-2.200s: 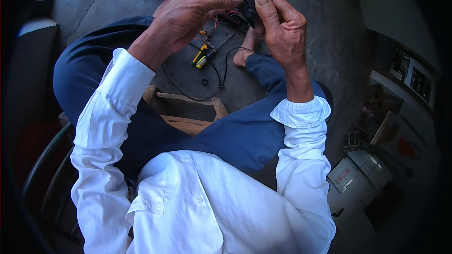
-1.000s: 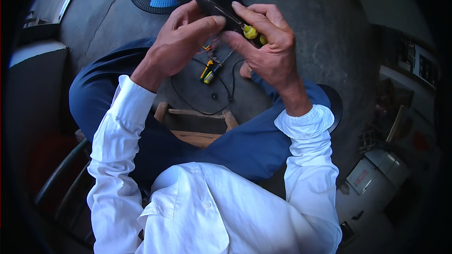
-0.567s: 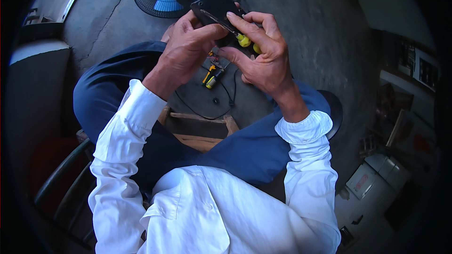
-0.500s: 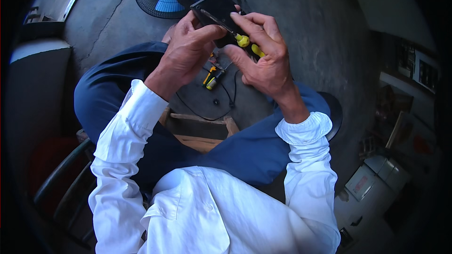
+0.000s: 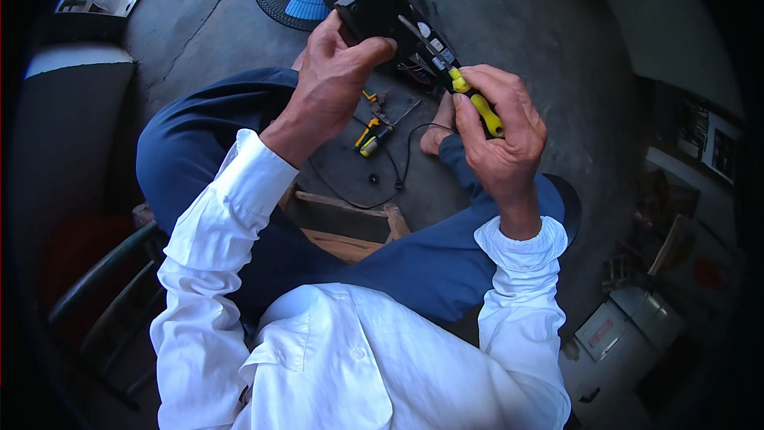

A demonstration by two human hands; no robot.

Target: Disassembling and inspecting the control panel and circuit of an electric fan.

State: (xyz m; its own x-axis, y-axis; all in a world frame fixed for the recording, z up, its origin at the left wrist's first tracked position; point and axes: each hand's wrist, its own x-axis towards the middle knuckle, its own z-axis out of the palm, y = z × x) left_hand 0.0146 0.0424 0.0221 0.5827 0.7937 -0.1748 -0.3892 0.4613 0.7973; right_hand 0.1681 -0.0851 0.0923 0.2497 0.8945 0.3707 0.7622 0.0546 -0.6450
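My left hand [image 5: 328, 80] grips the edge of a black plastic cover [image 5: 372, 16], its thumb lying across the face. Just beyond the cover's right side shows a black panel with pale buttons [image 5: 436, 44], apparently part of the fan [image 5: 306, 0] with blue blades lying behind. A screwdriver [image 5: 484, 114] with a yellow and black handle is pinched between the thumb and fingers of my right hand [image 5: 509, 131]. Its shaft points up and left across the buttons; whether the tip touches anything I cannot tell. Some wires hang below the panel.
On the floor between my legs lie yellow-and-black tools [image 5: 370, 142], a black power cord [image 5: 400, 175] and a small dark round piece [image 5: 374, 179]. A wooden frame [image 5: 342, 245] stands nearer me. A white box-like appliance [image 5: 609, 334] is at the lower right, a dark chair [image 5: 103, 275] at the left.
My right hand has drawn back to the right and down with the screwdriver, away from the cover. The black cover has tilted, and the panel with buttons now shows beside it.
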